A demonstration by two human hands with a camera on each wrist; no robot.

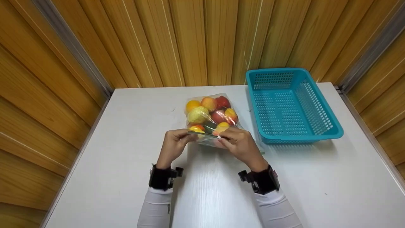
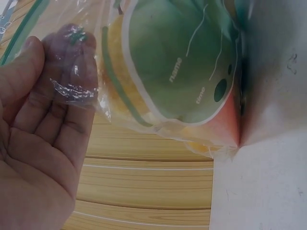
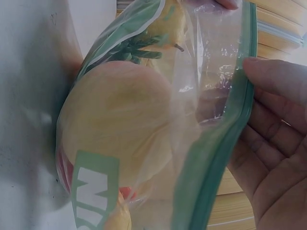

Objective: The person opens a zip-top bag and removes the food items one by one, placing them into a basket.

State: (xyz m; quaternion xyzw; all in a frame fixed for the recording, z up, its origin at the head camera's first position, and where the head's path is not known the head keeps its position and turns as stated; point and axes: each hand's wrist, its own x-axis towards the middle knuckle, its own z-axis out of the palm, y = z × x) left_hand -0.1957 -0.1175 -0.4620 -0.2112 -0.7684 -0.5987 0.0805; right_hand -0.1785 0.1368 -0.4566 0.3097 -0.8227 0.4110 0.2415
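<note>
A clear zip bag (image 1: 204,143) full of fruit lies on the table, its mouth toward the person. Through the plastic show a yellow-green round fruit (image 1: 198,115), an orange one (image 1: 193,105) and a red one (image 1: 222,102). At the mouth's left part, my left hand (image 1: 177,142) pinches the bag between thumb and fingers; the left wrist view shows those fingers behind the film. My right hand (image 1: 239,144) grips the mouth further right. Its thumb presses on the green zip strip (image 3: 251,43) in the right wrist view, the other fingers behind.
A turquoise perforated basket (image 1: 294,138) stands at the right of the white table (image 1: 126,126), close to the bag. Wood-patterned walls (image 1: 190,44) enclose the table's back and sides. Each wrist carries a black strapped device (image 1: 160,178).
</note>
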